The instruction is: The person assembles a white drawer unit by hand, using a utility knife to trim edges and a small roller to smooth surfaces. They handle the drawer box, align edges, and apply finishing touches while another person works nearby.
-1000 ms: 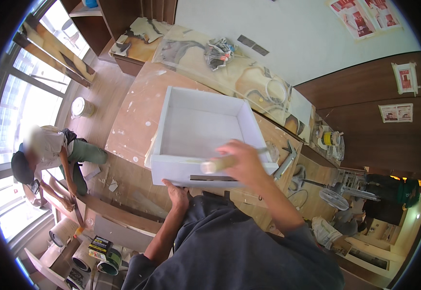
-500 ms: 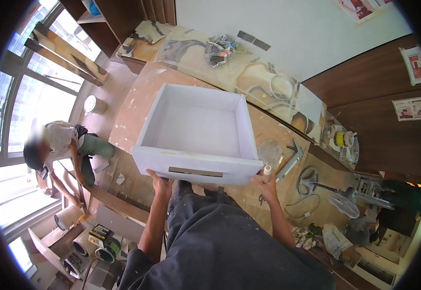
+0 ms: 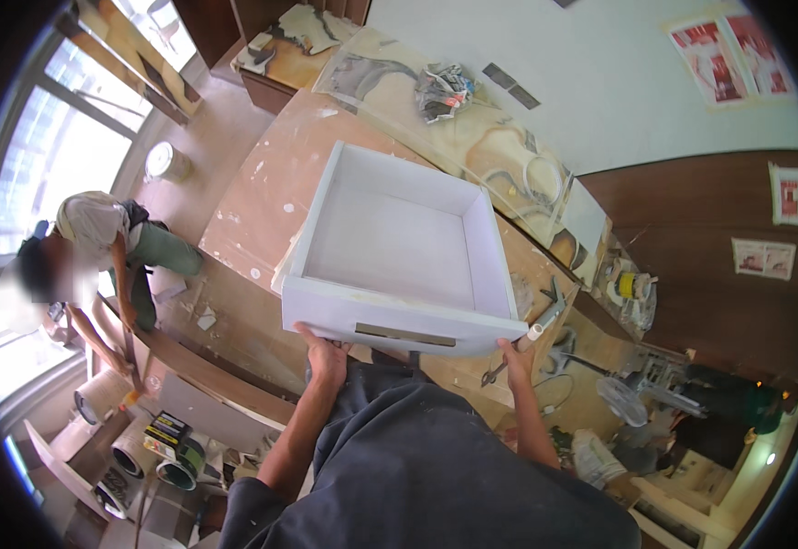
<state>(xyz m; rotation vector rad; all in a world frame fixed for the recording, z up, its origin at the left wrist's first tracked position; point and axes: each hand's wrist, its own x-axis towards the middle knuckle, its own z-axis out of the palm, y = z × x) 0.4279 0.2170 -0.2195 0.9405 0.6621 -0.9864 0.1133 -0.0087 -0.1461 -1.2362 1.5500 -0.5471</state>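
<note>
A white drawer (image 3: 399,247), open side up, is over the brown worktable (image 3: 257,210), its front panel (image 3: 399,316) with a slot-shaped opening facing me. My left hand (image 3: 328,363) is closed at the lower left of that panel, thumb on its face and the other fingers hidden beneath. My right hand (image 3: 516,364) grips the panel's right end. A pale cylinder (image 3: 533,333) sticks up by that hand; I cannot tell if it is held too. Beside the hand is a small dark metal tool (image 3: 494,373). Whether the drawer rests on the table is hidden.
Right of the drawer lies a caulking gun (image 3: 551,306). Beyond the table runs a marble-patterned ledge (image 3: 390,101) with crumpled paper (image 3: 445,91). A co-worker (image 3: 97,247) bends over a long board at left, near a white bucket (image 3: 168,162). A fan (image 3: 620,401) stands at right.
The drawer and both hands have shifted right over the table, and the drawer covers more of the clear plastic near the caulking gun. My view has turned slightly.
</note>
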